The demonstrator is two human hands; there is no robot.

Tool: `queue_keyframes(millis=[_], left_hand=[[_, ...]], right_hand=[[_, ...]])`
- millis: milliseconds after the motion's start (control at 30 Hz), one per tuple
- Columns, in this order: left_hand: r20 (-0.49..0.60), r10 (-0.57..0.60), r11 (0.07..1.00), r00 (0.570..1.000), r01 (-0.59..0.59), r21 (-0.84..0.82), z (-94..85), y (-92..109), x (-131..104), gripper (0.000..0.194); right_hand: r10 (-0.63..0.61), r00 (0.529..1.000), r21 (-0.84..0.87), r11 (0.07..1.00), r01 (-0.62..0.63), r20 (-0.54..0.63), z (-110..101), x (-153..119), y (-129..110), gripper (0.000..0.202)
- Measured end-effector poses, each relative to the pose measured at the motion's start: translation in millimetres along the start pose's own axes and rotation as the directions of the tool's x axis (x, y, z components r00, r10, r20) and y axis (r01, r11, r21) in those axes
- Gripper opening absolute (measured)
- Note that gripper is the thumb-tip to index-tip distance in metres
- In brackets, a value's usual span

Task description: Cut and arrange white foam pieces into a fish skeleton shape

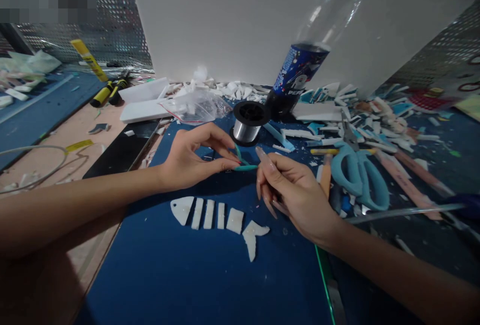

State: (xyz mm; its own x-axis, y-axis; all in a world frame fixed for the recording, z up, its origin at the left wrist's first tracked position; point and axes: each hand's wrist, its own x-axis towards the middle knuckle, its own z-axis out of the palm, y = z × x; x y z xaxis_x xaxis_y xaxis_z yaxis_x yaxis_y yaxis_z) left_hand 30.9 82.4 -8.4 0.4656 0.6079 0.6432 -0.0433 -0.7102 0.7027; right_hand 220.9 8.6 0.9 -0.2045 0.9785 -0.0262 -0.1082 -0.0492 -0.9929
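Observation:
My left hand [200, 157] pinches a thin, bent teal piece [245, 168] between thumb and fingers, above a blue mat [210, 280]. The teal piece reaches across to my right hand [287, 185], whose thumb and forefinger close at its right end; the exact contact is hidden. Below the hands lie white cut pieces in a row, shaped like a fish: a pointed head [182, 210] with a small hole, several narrow strips [209, 214], a squarish block [235, 220] and a forked tail [253, 237]. A spool of clear line [247, 131] stands just behind the teal piece.
A Pepsi bottle [300, 72] stands behind the spool. Blue-handled scissors [360, 175] and scattered foam scraps [348, 110] lie at the right. At the left are a plastic bag [198, 106], a black slab [129, 147], yellow-black tools [108, 91] and a yellow stick [89, 60].

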Motion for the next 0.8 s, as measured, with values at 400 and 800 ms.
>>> queue_keyframes(millis=[400,800], left_hand=[[0.017,0.013,1.0,1.0,-0.013,-0.013,0.1,0.2,1.1,0.025],[0.011,0.066,0.998,0.998,-0.066,-0.015,1.6,-0.8,3.1,0.024]], right_hand=[[0.008,0.999,0.005,1.0,-0.008,0.037,-1.2,0.2,0.6,0.036],[-0.004,0.999,0.014,1.0,0.003,0.038,-0.8,1.0,0.7,0.036]])
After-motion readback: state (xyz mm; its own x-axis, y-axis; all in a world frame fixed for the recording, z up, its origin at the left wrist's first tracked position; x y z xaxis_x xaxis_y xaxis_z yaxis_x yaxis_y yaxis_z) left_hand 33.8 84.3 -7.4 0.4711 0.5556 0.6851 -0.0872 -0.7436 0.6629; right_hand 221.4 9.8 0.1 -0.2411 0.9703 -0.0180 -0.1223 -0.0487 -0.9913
